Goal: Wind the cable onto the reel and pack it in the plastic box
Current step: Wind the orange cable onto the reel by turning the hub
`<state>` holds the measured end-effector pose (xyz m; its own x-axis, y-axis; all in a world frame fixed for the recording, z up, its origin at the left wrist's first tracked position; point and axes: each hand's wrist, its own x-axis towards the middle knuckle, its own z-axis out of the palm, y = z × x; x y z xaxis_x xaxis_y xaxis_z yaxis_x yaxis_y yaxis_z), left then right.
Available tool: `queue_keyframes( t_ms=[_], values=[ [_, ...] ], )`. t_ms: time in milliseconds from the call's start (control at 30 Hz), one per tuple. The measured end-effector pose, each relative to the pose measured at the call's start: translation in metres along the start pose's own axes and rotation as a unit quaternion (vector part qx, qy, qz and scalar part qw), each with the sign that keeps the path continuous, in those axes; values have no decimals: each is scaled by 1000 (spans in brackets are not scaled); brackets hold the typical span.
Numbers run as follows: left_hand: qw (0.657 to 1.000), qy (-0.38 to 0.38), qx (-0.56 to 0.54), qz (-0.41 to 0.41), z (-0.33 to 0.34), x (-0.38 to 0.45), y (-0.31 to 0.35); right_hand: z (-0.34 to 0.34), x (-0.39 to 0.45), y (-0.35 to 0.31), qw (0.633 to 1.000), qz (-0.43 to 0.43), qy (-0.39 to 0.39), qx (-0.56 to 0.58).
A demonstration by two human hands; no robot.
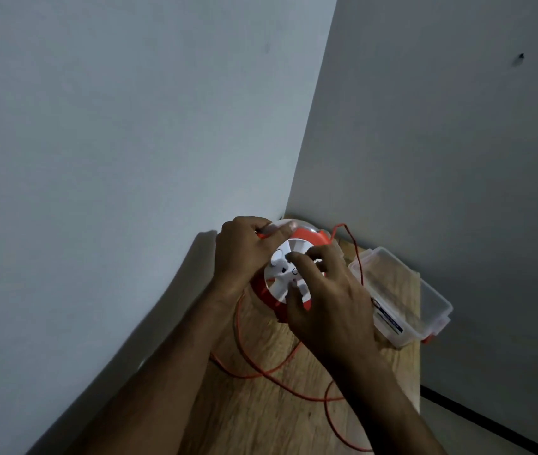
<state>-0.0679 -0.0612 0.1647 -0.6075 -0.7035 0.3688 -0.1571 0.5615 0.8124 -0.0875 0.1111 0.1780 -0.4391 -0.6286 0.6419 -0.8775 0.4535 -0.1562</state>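
Observation:
An orange reel [307, 238] with a white spoked hub [282, 267] stands tilted at the far end of the wooden table [261, 415]. My left hand [244, 254] grips the reel's left rim. My right hand [323, 297] lies over the hub, fingers curled on the spokes. Loose orange cable [251, 362] loops across the table in front of the reel and trails off the bottom edge. A clear plastic box [402, 290] with a blue label sits to the right, without a lid; a strand of cable runs along its near side.
The table stands in a corner: a grey wall [113, 159] runs close on the left and another wall [458, 159] on the right, just behind the box. The table's right edge drops to the floor beside a dark baseboard [477, 415].

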Motion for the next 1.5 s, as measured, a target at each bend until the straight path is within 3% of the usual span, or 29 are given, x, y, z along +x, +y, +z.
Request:
queue_keyframes(
  t_ms=[100,267,400,500,567,633,733,800,833,867,900,967,1000,1033,1100,1200,1500],
  values=[
    [1000,5,-2,0,4,0,2,4,1,-2,993,71,-67,-61],
    [1000,6,14,11,6,0,4,15,7,-5,992,105,-47,-57],
    [1000,5,8,12,2,0,5,22,14,-4,988,148,-24,48],
    [1000,23,1,10,2,-3,8,24,17,-7,950,249,36,185],
    [999,40,12,20,3,-4,10,27,20,-7,903,322,82,274],
    [998,51,28,36,5,-5,11,33,26,-4,830,426,94,348],
    [995,65,53,62,9,-9,11,37,30,-6,666,568,81,478],
    [994,63,63,59,10,-10,9,30,31,-7,548,611,86,565],
    [995,62,61,50,9,-9,7,25,30,-7,514,608,79,599],
    [996,61,52,36,7,-8,4,20,28,-8,521,589,64,615],
    [997,60,38,20,5,-7,2,15,23,-8,582,547,50,599],
    [998,55,14,-7,1,-5,0,7,12,-6,835,370,48,404],
    [999,50,7,-12,1,-4,0,4,7,-4,933,239,44,267],
    [999,46,3,-13,0,-4,1,3,4,-4,980,121,26,158],
    [999,37,1,-11,1,-3,3,0,4,-4,997,0,-61,49],
    [1000,9,10,-13,1,-2,4,-3,6,3,981,-84,-171,-28],
    [1000,15,6,-14,-5,-13,-1,2,6,22,981,-108,-149,-55]
  ],
)
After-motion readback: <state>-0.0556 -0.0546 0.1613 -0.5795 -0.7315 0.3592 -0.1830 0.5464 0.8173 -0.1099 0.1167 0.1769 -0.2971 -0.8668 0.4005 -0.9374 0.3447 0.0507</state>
